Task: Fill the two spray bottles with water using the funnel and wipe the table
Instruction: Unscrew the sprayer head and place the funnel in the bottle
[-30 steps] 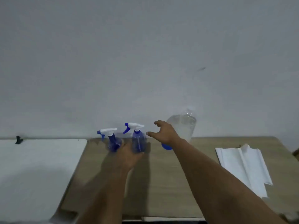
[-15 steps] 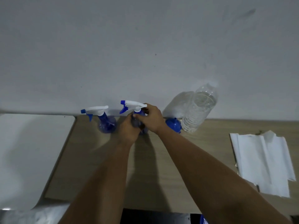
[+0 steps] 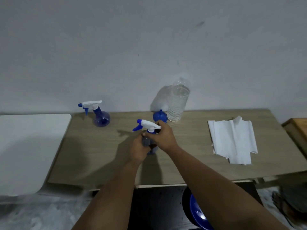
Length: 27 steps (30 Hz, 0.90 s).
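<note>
A blue spray bottle with a white trigger head (image 3: 147,126) stands in the middle of the wooden table (image 3: 99,155). My left hand (image 3: 138,149) grips its body, mostly hiding it. My right hand (image 3: 162,136) holds the neck just under the trigger head. A second blue spray bottle (image 3: 100,116) stands at the back left by the wall. Behind my right hand a blue funnel (image 3: 159,116) lies next to a clear water bottle (image 3: 178,102). White paper towels (image 3: 232,140) lie spread on the right.
A white table (image 3: 28,146) adjoins on the left. A wooden edge (image 3: 297,128) shows at the far right. Below the table's front edge sits a dark, round container with a blue inside (image 3: 196,211). The wall rises directly behind the table.
Both hands have brought the gripped spray bottle from the back wall toward me, to the middle of the table. The other bottle, funnel and water bottle stayed in place.
</note>
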### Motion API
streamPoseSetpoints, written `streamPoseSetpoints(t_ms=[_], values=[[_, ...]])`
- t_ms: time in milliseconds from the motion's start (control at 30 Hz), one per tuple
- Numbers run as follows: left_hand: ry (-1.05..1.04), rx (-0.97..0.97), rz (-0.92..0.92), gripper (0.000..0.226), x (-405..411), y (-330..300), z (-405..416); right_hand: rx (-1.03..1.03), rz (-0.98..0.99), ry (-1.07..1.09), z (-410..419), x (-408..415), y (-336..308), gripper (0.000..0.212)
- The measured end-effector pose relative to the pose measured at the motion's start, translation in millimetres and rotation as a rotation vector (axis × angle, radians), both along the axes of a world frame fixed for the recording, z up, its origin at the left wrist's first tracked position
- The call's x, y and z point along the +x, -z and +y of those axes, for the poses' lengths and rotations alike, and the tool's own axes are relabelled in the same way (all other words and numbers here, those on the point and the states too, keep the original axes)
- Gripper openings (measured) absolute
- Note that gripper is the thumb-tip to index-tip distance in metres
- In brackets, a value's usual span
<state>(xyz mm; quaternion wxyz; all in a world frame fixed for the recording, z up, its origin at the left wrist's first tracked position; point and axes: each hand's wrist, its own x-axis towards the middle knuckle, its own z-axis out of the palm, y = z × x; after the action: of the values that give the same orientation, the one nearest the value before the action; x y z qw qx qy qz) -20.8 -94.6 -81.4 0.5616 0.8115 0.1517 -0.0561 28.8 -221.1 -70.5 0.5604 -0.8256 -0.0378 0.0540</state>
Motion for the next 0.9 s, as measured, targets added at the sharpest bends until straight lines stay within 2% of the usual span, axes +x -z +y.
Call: streamPoseSetpoints(t_ms=[167, 333, 467, 567, 733, 800, 867, 900], values=[[-0.012, 0.018, -0.004, 0.046, -14, 26, 7, 0.055, 0.006, 0.013, 3, -23, 7, 0.036], [-0.012, 0.078, -0.039, 0.032, -11, 21, 6, 0.126, 0.038, 0.008, 3, -21, 15, 0.032], [0.042, 0.016, -0.050, 0.038, -5, 23, 14, 0.119, 0.073, -0.084, -1, -13, 13, 0.030], [0.099, 0.022, -0.061, 0.042, 0, 19, 20, 0.125, 0.064, -0.038, 5, -15, 10, 0.037], [0.098, 0.033, -0.037, 0.030, -1, 18, 26, 0.154, 0.062, -0.002, 15, -19, 10, 0.031], [0.101, 0.028, -0.047, 0.023, -2, 15, 27, 0.155, 0.065, -0.022, 18, -21, 10, 0.037], [0.099, -0.014, -0.045, 0.029, -3, 13, 25, 0.173, 0.073, 0.012, 21, -23, 8, 0.043], [0.104, -0.023, -0.050, 0.030, -3, 13, 25, 0.175, 0.068, 0.017, 22, -22, 9, 0.039]])
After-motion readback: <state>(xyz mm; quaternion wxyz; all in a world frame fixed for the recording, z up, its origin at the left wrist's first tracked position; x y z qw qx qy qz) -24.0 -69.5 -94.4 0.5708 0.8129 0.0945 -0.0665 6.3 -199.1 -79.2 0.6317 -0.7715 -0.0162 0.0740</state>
